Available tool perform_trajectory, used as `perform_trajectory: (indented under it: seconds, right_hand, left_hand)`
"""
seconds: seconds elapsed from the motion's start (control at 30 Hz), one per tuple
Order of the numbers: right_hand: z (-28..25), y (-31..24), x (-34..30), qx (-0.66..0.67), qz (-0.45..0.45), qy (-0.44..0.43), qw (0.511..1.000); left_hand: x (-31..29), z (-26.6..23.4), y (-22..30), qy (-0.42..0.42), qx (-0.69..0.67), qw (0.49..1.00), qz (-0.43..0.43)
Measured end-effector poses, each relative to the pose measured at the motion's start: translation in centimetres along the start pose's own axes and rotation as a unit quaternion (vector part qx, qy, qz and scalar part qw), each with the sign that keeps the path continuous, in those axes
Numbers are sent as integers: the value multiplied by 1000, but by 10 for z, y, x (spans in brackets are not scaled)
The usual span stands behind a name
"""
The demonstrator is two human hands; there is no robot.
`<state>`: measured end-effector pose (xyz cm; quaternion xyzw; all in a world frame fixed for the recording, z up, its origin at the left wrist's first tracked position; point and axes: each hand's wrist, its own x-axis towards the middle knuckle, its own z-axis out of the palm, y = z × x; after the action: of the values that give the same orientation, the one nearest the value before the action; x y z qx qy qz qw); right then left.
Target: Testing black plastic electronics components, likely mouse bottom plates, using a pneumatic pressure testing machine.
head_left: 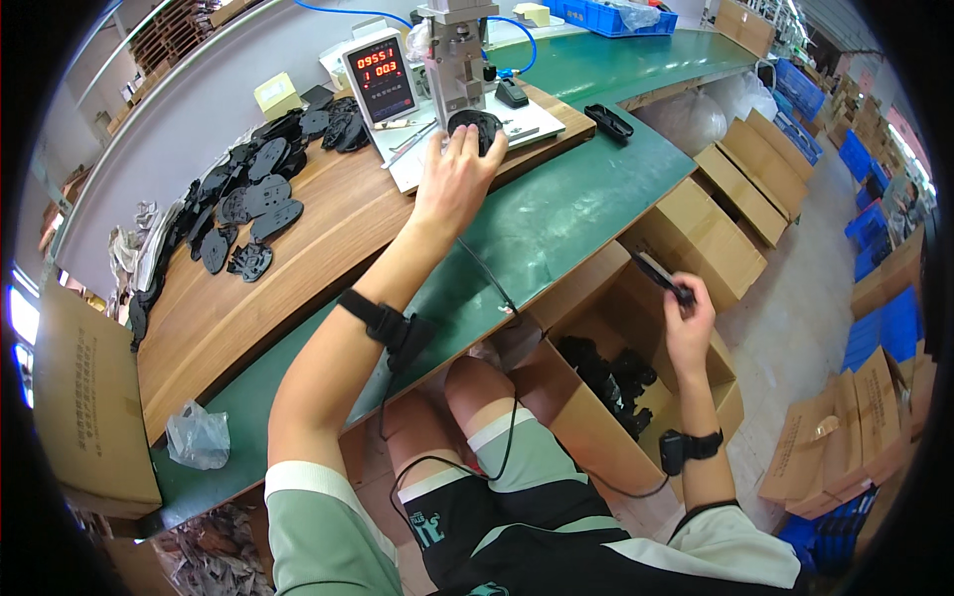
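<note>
My left hand point(457, 184) reaches across the table to the press point(457, 60). Its fingers curl onto a black oval plastic part point(479, 125) that lies on the white base plate point(542, 121) below the press head. Out to the right, my right hand point(691, 320) pinches a slim, dark, elongated plastic part point(656, 271) above an open cardboard box point(711, 377). Inside that box lies a heap of black parts point(611, 382). On the wooden board point(328, 238), left of the press, several flat black oval parts point(268, 194) are piled.
A display box with red digits point(381, 77) stands beside the press. Another black part point(608, 123) rests on the green table point(556, 219). A crumpled plastic bag point(198, 437) sits near the table's left end. Cardboard boxes point(760, 169) stand along the right side.
</note>
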<state>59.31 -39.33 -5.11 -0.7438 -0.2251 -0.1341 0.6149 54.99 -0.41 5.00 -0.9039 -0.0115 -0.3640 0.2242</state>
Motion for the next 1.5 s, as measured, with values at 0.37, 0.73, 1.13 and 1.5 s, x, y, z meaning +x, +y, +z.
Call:
perform_trajectory:
  seconds: [0.37, 0.73, 1.13, 1.5]
  right_hand:
    - [-102, 200, -191, -246, 233, -85, 937]
    - [-35, 264, -233, -137, 421, -299, 845]
    - [57, -22, -61, -20, -55, -212, 975]
    - [226, -71, 160, -213, -394, -171, 877]
  left_hand:
    - [39, 26, 12, -105, -112, 986, -61]
    - [31, 33, 14, -67, -61, 994, -56]
    - [34, 31, 14, -95, -68, 992, -53]
    - [40, 19, 9, -117, -177, 965, -156]
